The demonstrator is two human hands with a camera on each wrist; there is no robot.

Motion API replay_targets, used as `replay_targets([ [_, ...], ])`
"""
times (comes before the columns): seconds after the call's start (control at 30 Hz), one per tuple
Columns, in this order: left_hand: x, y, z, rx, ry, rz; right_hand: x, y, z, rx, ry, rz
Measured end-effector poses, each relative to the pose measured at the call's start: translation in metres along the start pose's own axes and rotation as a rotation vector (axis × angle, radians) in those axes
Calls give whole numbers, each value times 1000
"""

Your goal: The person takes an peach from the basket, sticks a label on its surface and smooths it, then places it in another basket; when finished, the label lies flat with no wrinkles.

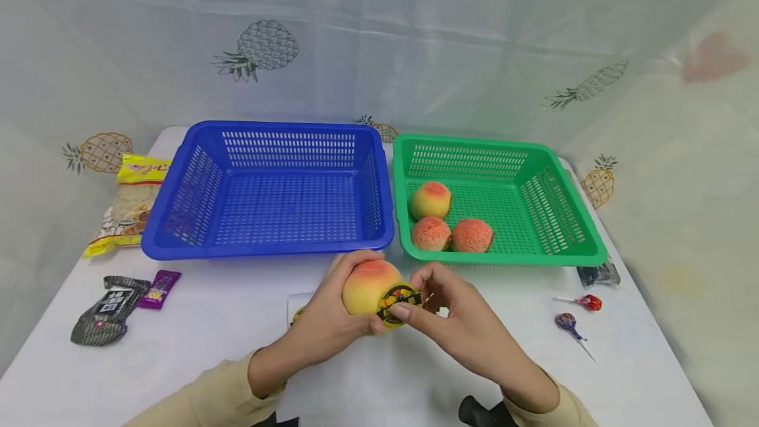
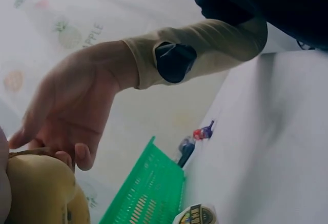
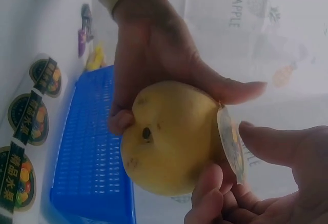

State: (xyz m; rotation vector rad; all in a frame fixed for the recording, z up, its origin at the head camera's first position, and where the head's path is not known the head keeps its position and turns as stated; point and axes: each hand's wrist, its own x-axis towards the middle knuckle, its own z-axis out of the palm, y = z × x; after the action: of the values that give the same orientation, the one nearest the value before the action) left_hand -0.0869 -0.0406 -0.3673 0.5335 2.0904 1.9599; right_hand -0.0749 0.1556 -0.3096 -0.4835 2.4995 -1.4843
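Observation:
Above the front of the table, my left hand (image 1: 328, 312) holds a yellow and pink peach (image 1: 370, 282), its fingers and thumb wrapped round the sides. A round black-and-gold fruit sticker (image 1: 398, 300) lies against the peach's right side. My right hand (image 1: 465, 321) pinches that sticker, its thumb on the printed face. Seen in the right wrist view, the sticker (image 3: 231, 144) stands nearly edge-on, with one edge at the peach (image 3: 171, 139) and the rest standing off. A roll of the same stickers (image 1: 295, 305) is mostly hidden behind my left hand.
Behind my hands stand a blue basket (image 1: 267, 249) and, to its right, a green basket (image 1: 522, 259) with three peaches (image 1: 431, 201). A yellow snack bag (image 1: 133, 203) and small wrapped packets (image 1: 159, 288) lie on the left. Two lollipops (image 1: 588, 302) lie on the right.

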Motion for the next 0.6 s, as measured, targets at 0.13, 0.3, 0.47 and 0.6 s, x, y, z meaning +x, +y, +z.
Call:
replay_targets([
  [0.13, -2, 7, 2, 25, 37, -56, 1, 0, 2, -13, 13, 4],
  [0.3, -4, 12, 7, 73, 102, -60, 0, -1, 2, -22, 18, -18],
  [0.47, -6, 14, 9, 131, 155, -3, 0, -2, 5, 21, 4, -66],
  [0.6, -6, 14, 10, 194, 181, 40, 2, 0, 7, 8, 10, -97],
])
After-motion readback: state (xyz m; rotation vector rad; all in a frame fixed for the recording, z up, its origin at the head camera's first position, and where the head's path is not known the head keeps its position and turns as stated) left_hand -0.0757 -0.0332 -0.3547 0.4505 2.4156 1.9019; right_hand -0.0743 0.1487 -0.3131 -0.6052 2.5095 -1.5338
